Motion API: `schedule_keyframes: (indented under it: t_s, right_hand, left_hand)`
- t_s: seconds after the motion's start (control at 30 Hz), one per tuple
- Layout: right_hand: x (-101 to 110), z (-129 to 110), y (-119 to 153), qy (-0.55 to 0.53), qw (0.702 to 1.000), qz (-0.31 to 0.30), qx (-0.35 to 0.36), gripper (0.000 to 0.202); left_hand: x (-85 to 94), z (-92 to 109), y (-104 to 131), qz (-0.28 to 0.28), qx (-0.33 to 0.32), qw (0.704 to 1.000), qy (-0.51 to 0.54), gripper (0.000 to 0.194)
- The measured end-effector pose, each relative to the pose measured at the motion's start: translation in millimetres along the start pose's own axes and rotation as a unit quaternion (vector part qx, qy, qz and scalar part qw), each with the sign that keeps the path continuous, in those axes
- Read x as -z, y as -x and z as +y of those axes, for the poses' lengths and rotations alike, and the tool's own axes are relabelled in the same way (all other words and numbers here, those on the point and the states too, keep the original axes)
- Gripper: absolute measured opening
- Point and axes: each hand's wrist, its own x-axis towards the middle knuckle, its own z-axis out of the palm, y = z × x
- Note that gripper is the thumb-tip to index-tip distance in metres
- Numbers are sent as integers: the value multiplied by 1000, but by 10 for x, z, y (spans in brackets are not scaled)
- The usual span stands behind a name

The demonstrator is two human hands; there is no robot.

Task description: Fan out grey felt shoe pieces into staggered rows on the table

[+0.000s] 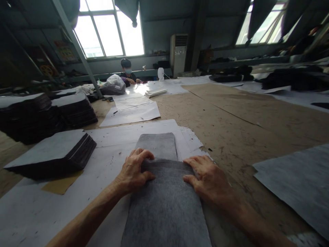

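Observation:
A stack of grey fabric pieces (166, 209) lies in front of me, its far edge showing several fanned layers. My left hand (135, 169) grips that stack at its far left corner, fingers bent over the edge and thumb on top. At the far right corner, my right hand (205, 173) grips the same stack in a like way. Just beyond, a grey piece with rounded corners (158, 142) lies flat on white paper (110, 137), partly covered by the stack.
Stacks of dark pieces with pale tops (51, 147) stand at left, one on a tan card (61, 183). A grey sheet (300, 181) lies at right on the brown table (218, 133). Across the table sits a masked person (128, 73) near a plastic bag (114, 84).

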Motion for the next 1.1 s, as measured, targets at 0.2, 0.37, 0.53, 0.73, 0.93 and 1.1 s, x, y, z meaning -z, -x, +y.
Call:
schedule_keyframes:
  t_s: [0.2, 0.37, 0.53, 0.73, 0.93, 1.1]
  right_hand:
    - [45, -5, -59, -34, 998, -45, -21, 27]
    - [25, -42, -45, -62, 997, -16, -53, 26]
    - [-22, -82, 8, -68, 995, 47, -51, 18]
    - [34, -110, -15, -51, 980, -45, -188, 13]
    - [-22, -87, -13, -65, 974, -46, -214, 35]
    - [-84, -91, 8, -39, 981, -21, -188, 33]
  left_hand:
    - [-52, -22, 67, 52, -33, 997, 49, 32]
    - [-53, -64, 64, 37, 10, 997, 67, 26]
    - [-22, -43, 48, 20, 94, 995, 35, 25]
    - [14, -29, 54, -6, 108, 993, 45, 26]
    - [-16, -46, 26, -10, 111, 992, 66, 28]
    - [-22, -50, -7, -10, 122, 990, 77, 27]
